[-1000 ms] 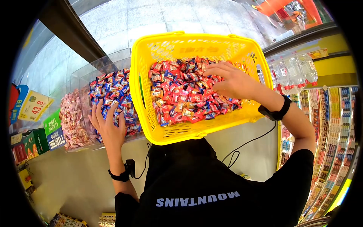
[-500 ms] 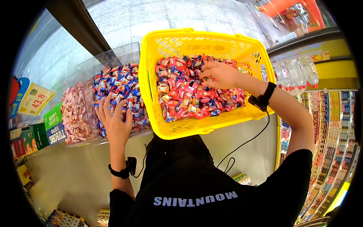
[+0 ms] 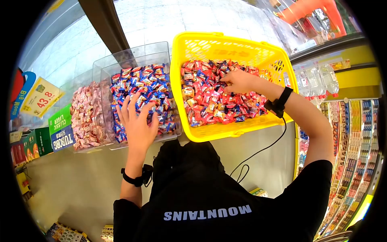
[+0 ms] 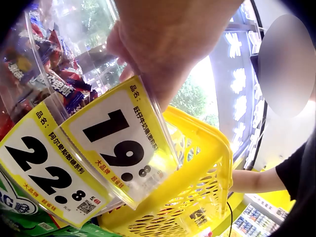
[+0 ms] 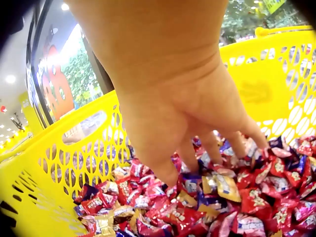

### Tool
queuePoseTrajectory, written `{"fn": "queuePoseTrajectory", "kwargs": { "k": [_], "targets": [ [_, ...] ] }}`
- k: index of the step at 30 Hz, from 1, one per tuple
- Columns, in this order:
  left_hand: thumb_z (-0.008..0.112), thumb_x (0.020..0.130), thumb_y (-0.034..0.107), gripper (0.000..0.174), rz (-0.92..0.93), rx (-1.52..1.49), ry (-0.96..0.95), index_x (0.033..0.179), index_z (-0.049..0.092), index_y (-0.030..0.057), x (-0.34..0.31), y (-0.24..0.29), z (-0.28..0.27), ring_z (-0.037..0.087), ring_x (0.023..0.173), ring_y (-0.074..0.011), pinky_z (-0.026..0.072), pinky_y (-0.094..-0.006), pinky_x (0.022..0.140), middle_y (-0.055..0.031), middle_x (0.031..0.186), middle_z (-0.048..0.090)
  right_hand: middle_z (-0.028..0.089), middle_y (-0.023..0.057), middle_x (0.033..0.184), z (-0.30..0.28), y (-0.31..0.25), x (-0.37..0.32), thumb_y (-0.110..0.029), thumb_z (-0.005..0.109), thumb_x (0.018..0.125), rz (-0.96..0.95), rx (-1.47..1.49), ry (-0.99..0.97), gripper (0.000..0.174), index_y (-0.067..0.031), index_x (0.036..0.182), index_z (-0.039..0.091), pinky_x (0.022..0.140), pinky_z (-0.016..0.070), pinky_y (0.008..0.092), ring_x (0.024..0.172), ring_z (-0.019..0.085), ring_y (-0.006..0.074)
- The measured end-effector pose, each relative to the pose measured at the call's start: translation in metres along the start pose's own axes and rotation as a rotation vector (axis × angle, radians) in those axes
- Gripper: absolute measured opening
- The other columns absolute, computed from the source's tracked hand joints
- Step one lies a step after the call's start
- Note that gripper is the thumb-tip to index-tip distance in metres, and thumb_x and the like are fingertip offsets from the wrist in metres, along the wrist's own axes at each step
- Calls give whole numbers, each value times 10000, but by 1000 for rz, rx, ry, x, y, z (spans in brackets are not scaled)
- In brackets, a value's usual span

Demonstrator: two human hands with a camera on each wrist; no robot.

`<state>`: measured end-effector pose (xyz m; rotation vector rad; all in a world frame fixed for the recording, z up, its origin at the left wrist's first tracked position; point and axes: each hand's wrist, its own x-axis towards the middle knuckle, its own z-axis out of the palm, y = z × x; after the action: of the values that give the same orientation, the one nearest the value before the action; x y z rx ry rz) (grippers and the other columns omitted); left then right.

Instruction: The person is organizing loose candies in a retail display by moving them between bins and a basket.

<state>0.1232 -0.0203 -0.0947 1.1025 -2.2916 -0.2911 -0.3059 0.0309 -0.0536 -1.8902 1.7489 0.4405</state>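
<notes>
The yellow basket (image 3: 175, 80) holds many red, blue and gold wrapped candies (image 3: 213, 107). My right hand (image 3: 242, 82) reaches down among them; in the right wrist view this hand (image 5: 182, 108) points its fingers into the candies (image 5: 252, 197), the tips partly hidden. To the basket's left, my left hand (image 3: 139, 125) has its fingers spread over blue and red candies (image 3: 147, 84) in a clear bin, with nothing visibly gripped. In the left wrist view the left hand (image 4: 173, 44) is behind price cards (image 4: 118, 143), its fingers mostly hidden.
Pink candies (image 3: 86, 113) fill another clear bin at the left, near beer boxes (image 3: 60, 125) and a price sign (image 3: 42, 97). Water bottles (image 3: 316, 80) and stocked shelves (image 3: 346, 149) stand at the right. A cable (image 3: 262, 151) hangs from the right wrist.
The basket and bins have shifted right in the head view. My right hand has moved within the basket, its fingers now deeper among the candies. My left hand stays spread over the blue candies.
</notes>
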Motion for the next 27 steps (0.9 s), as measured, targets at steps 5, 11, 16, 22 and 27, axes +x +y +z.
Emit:
{"fn": "queuePoseTrajectory", "kwargs": {
  "k": [5, 11, 16, 22, 27],
  "targets": [
    [819, 853, 162, 302, 40, -65, 17, 1151, 789, 200, 1, 0, 0, 408, 1524, -408, 188, -662, 1301, -107, 1567, 548, 758, 254, 1239, -34, -30, -27, -402, 721, 967, 54, 237, 178, 574, -22, 1397, 703, 1046, 563, 488, 1170, 723, 414],
    [809, 859, 171, 303, 21, -105, 9, 1160, 785, 192, -2, -1, -1, 398, 1529, -414, 177, -659, 1305, -121, 1570, 541, 692, 216, 1335, -31, -51, -37, -402, 730, 973, -13, 70, 95, 682, -76, 1555, 587, 1141, 470, 511, 1291, 627, 399],
    [808, 861, 174, 319, 6, -108, 4, 1178, 782, 195, -1, 3, -2, 385, 1537, -411, 167, -657, 1308, -121, 1561, 539, 656, 259, 1388, -5, -7, -7, -397, 756, 936, -16, -52, -64, 727, -105, 1576, 572, 1065, 530, 513, 1207, 678, 415],
    [808, 871, 180, 326, -10, -94, 27, 1195, 779, 203, -2, 1, 0, 380, 1542, -414, 164, -655, 1310, -117, 1566, 530, 723, 242, 1270, -13, -9, 14, -452, 719, 955, 100, -146, -157, 630, -58, 1446, 684, 1038, 547, 511, 1184, 694, 430],
    [814, 868, 188, 337, -15, -105, 52, 1203, 778, 207, -2, 1, 0, 384, 1537, -421, 169, -655, 1305, -118, 1556, 536, 661, 232, 1454, -56, -40, -17, -411, 714, 990, 23, -25, -80, 578, -25, 1419, 695, 1094, 534, 479, 1280, 660, 433]
  ]
}}
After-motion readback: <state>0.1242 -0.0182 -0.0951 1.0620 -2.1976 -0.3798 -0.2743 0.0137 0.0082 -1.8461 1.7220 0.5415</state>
